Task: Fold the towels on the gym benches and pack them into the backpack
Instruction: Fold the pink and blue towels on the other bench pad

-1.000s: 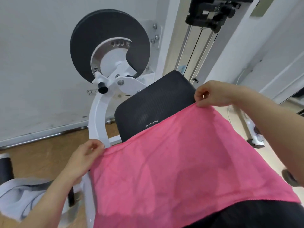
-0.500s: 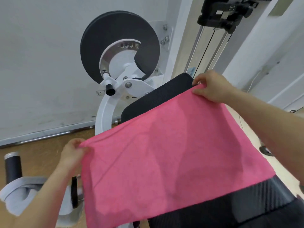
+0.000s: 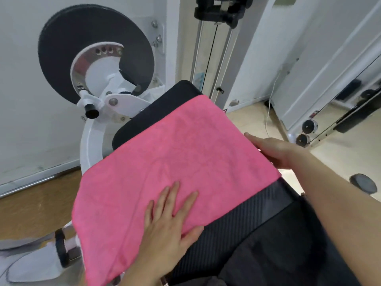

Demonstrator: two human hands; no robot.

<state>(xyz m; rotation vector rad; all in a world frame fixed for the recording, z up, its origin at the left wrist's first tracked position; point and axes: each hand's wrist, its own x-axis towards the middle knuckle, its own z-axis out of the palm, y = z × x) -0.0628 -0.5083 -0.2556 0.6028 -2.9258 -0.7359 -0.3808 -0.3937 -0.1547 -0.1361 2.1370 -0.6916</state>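
The pink towel [image 3: 175, 166] is lying spread under the left hand [image 3: 167, 230], which is pressing flat-fingered, likely smoothing it onto the bench pad [image 3: 257, 223]. The right hand [image 3: 276, 149], fingers straight and gripping nothing, is steadying the far edge.

A pink towel [image 3: 175, 168] is spread flat across the black bench pad [image 3: 257, 223]. The left hand [image 3: 171, 226] is laid palm-down on its near edge, fingers straight. The right hand [image 3: 276, 149] is placed flat against its right edge. A black disc [image 3: 61, 48] is mounted on the white machine frame [image 3: 90, 141] behind.
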